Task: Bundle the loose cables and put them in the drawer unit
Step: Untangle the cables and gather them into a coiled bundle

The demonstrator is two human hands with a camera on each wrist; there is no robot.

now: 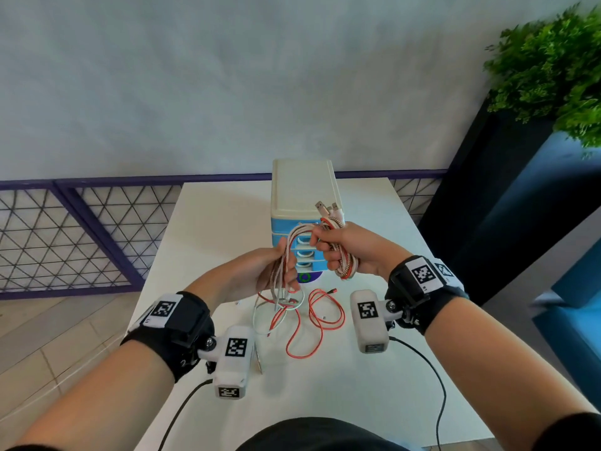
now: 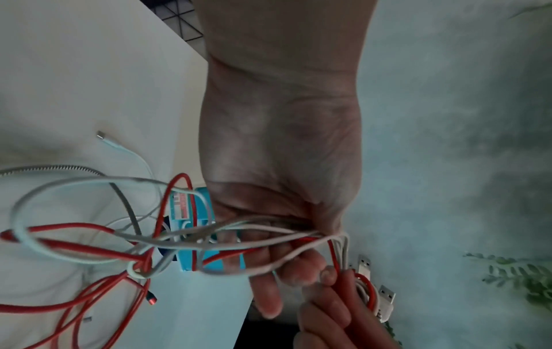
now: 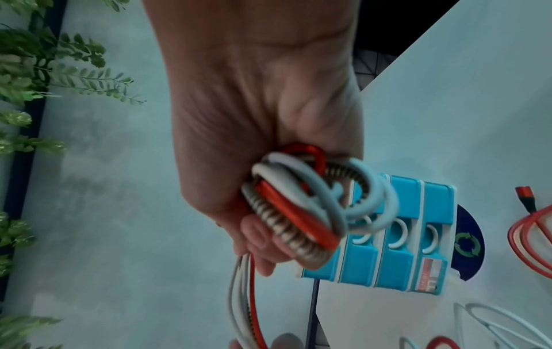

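Several red, white and braided cables run between my two hands above the white table [image 1: 374, 369]. My right hand [image 1: 344, 247] grips a coiled bundle of cables [image 3: 301, 210], with USB plugs [image 1: 328, 208] sticking up past its fingers. My left hand [image 1: 273, 271] holds the loose strands [image 2: 245, 236] loosely, its fingers partly curled around them. The tails hang down in a tangle [image 1: 302, 317] onto the table. The blue and white drawer unit [image 1: 304, 203] stands just behind my hands, its drawers shut.
A dark blue disc with a green recycling symbol [image 1: 305, 277] lies in front of the drawer unit. A green plant [image 1: 553, 70] on a dark planter stands at the right. A purple lattice fence [image 1: 65, 236] runs behind the table.
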